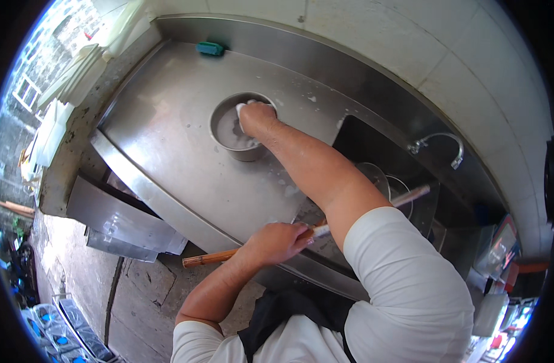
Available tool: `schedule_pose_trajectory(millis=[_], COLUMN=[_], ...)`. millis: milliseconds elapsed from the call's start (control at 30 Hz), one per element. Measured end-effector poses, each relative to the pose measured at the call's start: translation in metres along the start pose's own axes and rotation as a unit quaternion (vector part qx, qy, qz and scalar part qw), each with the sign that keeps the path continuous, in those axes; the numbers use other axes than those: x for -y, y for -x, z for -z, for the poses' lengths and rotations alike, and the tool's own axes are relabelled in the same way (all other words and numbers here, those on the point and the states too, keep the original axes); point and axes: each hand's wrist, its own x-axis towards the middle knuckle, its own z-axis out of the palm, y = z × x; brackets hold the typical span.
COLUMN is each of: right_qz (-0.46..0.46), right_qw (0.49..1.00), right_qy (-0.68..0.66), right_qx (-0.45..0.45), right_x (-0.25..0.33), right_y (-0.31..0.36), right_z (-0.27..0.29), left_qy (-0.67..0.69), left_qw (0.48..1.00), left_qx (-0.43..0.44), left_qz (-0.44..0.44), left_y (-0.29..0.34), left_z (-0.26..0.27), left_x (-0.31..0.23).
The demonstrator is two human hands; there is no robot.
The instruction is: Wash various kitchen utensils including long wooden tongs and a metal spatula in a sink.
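Note:
My left hand [277, 242] is wrapped round a long wooden stick [211, 258]. The stick slants from the lower left, under my right forearm, to a pale far end above the sink. My right arm reaches forward across it. Down inside a round metal pot [245, 156] is my right hand [257, 118], its fingers closed and covered with white foam. Whatever they may hold is hidden. Cloudy, soapy liquid [227, 129] lies in the pot, which stands upright on the stainless steel counter [168, 115].
A green scrubbing sponge [210, 48] lies by the counter's back wall. On the right is a dark sink [361, 140] with a curved tap [452, 145] and round cookware partly behind my arm. Foam spots dot the counter. Metal sheeting [117, 212] juts below its left front edge.

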Motion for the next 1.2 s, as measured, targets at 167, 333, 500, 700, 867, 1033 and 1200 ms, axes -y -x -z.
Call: schedule_pose_trajectory(millis=[167, 333, 500, 700, 867, 1033, 1200], right_qz=[0.062, -0.141, -0.482, -0.343, -0.345, -0.273, -0.231], right_qw=[0.962, 0.78, 0.402, 0.314, 0.37, 0.346, 0.447], right_qy=[-0.189, -0.426, -0.648, -0.723, -0.647, -0.678, -0.632], right_qx=[-0.187, -0.437, -0.431, -0.511, -0.571, -0.588, -0.59], right_x=[-0.007, -0.111, -0.142, -0.181, -0.274, -0.223, -0.147], right_y=[0.096, 0.266, 0.398, 0.399, 0.49, 0.445, 0.387], right_z=[0.076, 0.108, 0.059, 0.022, 0.121, 0.134, 0.159], left_qy=[0.017, 0.022, 0.039, -0.009, 0.097, 0.047, 0.324], left_qw=[0.999, 0.996, 0.999, 0.999, 0.988, 0.992, 0.935], left_qx=[0.023, -0.015, 0.005, 0.041, 0.114, 0.084, 0.088], left_qz=[0.036, 0.084, 0.016, -0.023, -0.037, -0.08, -0.111], left_y=[0.005, -0.004, -0.038, -0.023, -0.004, -0.034, -0.098], left_z=[0.001, -0.002, -0.022, -0.032, 0.005, 0.011, -0.05], left_x=[0.003, -0.012, -0.031, -0.075, -0.061, -0.089, -0.14])
